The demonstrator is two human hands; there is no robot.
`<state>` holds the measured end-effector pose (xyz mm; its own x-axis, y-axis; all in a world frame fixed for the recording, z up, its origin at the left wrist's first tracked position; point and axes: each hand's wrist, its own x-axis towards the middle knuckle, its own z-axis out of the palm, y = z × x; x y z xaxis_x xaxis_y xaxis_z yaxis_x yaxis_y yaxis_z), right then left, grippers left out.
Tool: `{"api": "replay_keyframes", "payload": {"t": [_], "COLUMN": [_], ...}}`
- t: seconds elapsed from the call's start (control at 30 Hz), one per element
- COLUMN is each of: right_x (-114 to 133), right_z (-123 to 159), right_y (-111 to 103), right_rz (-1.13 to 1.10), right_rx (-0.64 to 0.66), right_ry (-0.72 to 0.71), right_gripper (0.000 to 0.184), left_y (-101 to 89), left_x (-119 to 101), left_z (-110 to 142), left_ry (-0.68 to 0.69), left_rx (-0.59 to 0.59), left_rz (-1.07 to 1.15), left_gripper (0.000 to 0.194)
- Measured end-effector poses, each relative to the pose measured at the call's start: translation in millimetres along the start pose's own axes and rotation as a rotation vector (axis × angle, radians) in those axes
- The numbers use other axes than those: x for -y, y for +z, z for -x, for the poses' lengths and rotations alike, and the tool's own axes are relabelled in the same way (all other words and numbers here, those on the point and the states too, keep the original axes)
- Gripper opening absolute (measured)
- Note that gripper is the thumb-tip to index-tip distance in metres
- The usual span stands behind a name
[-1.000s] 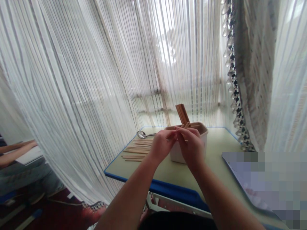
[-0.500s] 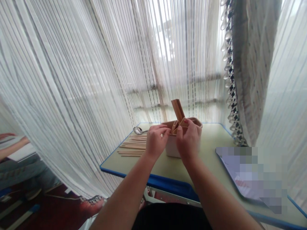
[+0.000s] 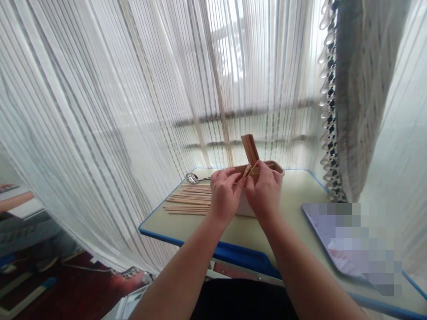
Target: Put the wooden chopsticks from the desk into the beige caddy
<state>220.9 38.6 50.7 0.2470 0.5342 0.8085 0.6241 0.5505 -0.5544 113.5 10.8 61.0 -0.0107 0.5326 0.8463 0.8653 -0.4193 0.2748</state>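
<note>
My left hand (image 3: 224, 194) and my right hand (image 3: 263, 191) are raised side by side in front of a white tub (image 3: 279, 183) with a brown rim. Both hands are closed in a pinch on thin wooden sticks (image 3: 248, 169) held between them at the tub's near rim. A bundle of wooden sticks (image 3: 250, 149) stands upright in the tub and leans left. Several more wooden sticks (image 3: 188, 202) lie flat on the table (image 3: 196, 224) to the left of my left hand.
A metal slotted spoon (image 3: 192, 178) lies at the table's far left corner. A blurred flat board (image 3: 356, 242) covers the table's right side. Sheer striped curtains (image 3: 133, 98) hang behind and left, a darker beaded curtain (image 3: 353, 98) at right. Another person's arm (image 3: 15, 201) shows at far left.
Both hands have stayed at the tub's near rim, working the sticks between the fingers. My head moved, so the scene shifted slightly in view.
</note>
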Motion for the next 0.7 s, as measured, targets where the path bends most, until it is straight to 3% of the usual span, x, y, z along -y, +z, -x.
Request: {"api": "replay_keyframes", "payload": {"t": [0.3, 0.4, 0.57, 0.7], "right_x": [-2.4, -1.2, -0.9, -0.9], "right_z": [-4.0, -3.7, -2.8, -3.8], "right_y": [-2.4, -3.1, -4.6, -6.7], "right_rz": [0.031, 0.058, 0.112, 0.054], "right_rx": [0.115, 0.081, 0.095, 0.127], "right_ry": [0.033, 0.046, 0.010, 0.023], "right_gripper": [0.042, 0.040, 0.052, 0.054], "left_y": [1.5, 3.2, 2.2, -5.5], "left_x": [1.3, 5.5, 1.9, -4.5], "left_z": [-11.4, -11.3, -7.7, 8.4], "left_ry": [-0.015, -0.022, -0.032, -0.043], "left_rx": [0.066, 0.070, 0.126, 0.058], "left_rz": [0.001, -0.029, -0.093, -0.168], "left_gripper": [0.020, 0.019, 0.021, 0.027]}}
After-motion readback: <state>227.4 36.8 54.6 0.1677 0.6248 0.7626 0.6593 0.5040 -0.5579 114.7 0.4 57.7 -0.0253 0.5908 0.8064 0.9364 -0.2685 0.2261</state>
